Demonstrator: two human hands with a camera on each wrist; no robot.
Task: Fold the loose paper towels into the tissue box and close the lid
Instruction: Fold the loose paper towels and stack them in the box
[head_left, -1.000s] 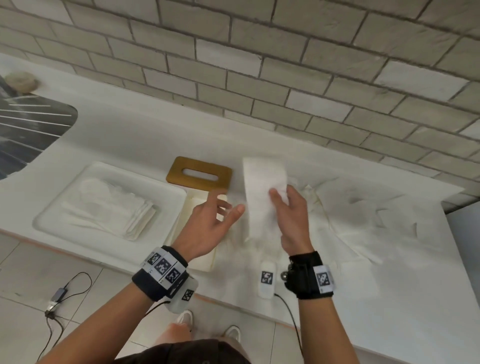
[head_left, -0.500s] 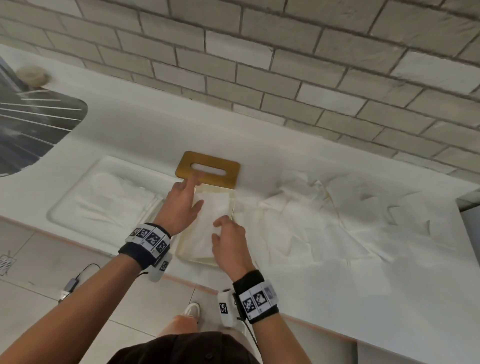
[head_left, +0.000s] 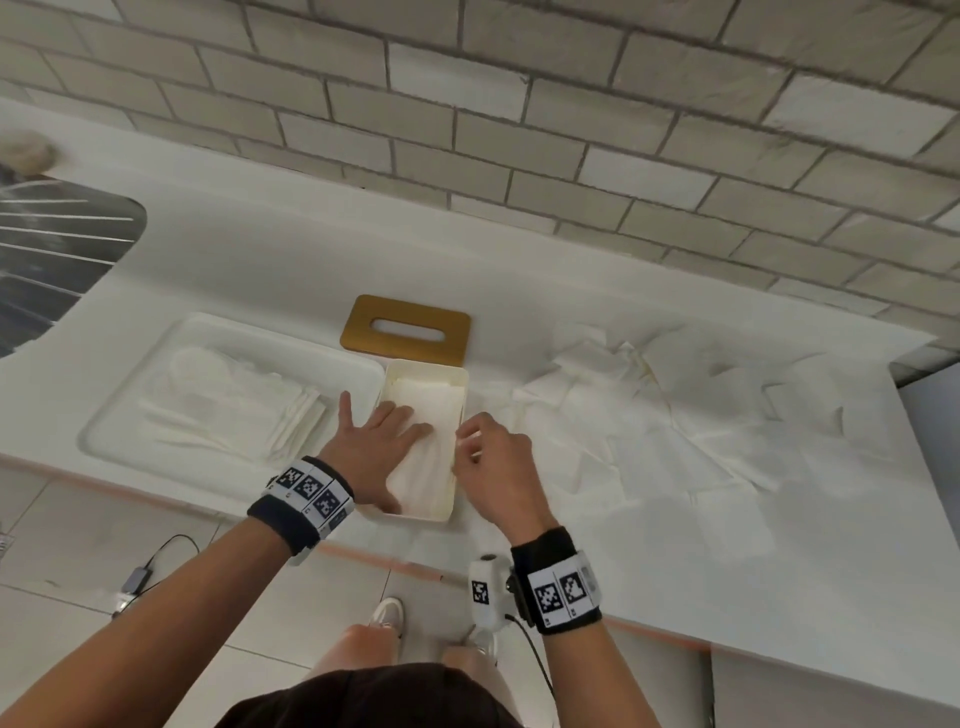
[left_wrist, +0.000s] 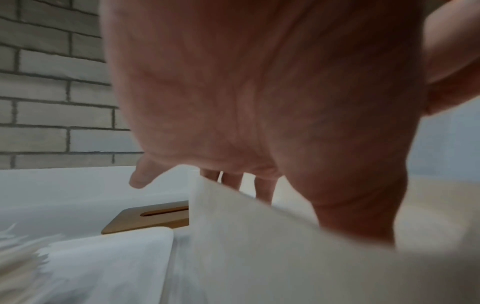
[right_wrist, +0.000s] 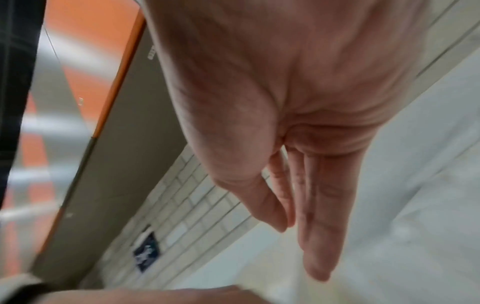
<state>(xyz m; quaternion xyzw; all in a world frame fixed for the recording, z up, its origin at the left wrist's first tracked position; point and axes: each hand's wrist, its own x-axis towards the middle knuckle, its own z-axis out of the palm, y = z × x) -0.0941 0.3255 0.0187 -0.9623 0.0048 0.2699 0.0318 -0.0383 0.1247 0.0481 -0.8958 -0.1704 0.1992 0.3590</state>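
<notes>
The open cream tissue box (head_left: 428, 365) stands near the counter's front edge with a folded white towel (head_left: 439, 415) lying inside. My left hand (head_left: 384, 436) lies flat on that towel with fingers spread; the left wrist view shows the palm (left_wrist: 259, 102) above the white towel (left_wrist: 259, 257). My right hand (head_left: 488, 457) hovers at the box's right rim, holding nothing; in the right wrist view its fingers (right_wrist: 319, 226) are straight. The wooden slotted lid (head_left: 405, 330) lies flat just behind the box. Loose paper towels (head_left: 649, 415) are spread to the right.
A white tray (head_left: 130, 415) left of the box carries a stack of folded towels (head_left: 244, 410). A dark sink (head_left: 52, 260) sits at far left. A brick wall backs the counter. The counter's front edge (head_left: 156, 480) runs just below my wrists.
My right hand lowered the towel it held up into the box, then let go and drew back to the right rim. The left hand moved onto the towel and now lies flat on it.
</notes>
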